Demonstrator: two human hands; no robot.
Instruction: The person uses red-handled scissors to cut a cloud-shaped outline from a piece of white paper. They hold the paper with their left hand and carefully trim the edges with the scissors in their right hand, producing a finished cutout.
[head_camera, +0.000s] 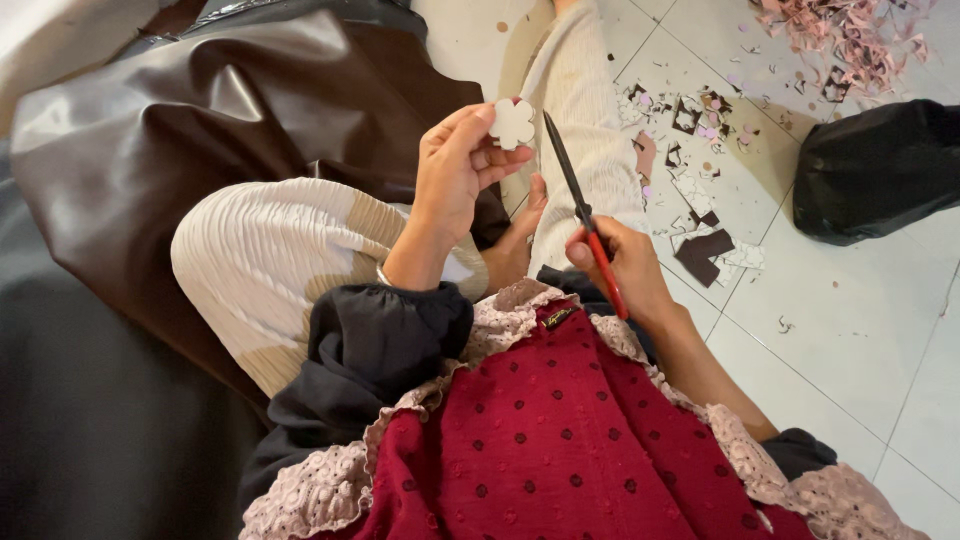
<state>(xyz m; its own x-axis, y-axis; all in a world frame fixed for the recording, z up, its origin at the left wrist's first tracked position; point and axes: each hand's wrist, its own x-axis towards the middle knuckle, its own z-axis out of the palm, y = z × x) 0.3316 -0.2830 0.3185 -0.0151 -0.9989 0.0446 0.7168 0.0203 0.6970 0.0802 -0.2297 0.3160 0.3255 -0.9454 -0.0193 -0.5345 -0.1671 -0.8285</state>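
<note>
**Flower cut-out up left, scissor tip just beside it**

Start at the small white flower-shaped cut-out (513, 122): you've got it raised in front of you, above your lap, its petals facing the camera. It sits pinched at its lower left edge in your left hand (455, 175), thumb and forefinger pressed together on it, the other fingers curled in behind. So the piece stands clear of the fingers up and to the right, with most of its outline free.

Now look right. The scissors (580, 205) lie just beside the cut-out, close but not touching it as far as the view shows. Their long axis runs on a slant: dark blades pointing up and to the left, tip level with the flower's right edge, red handles down at your right hand (620, 270). That hand is wrapped around the handles, fingers through and closed, and the blades look shut together.

The flower lies up and left of your right hand, along the line of the blades; your left hand is the one on it.

Further out: your pale ribbed trousers (290, 250), a brown sheet of leather-like material (150, 130) at left, and scraps (700, 190) strewn over the tiled floor (850, 330) at right.
</note>
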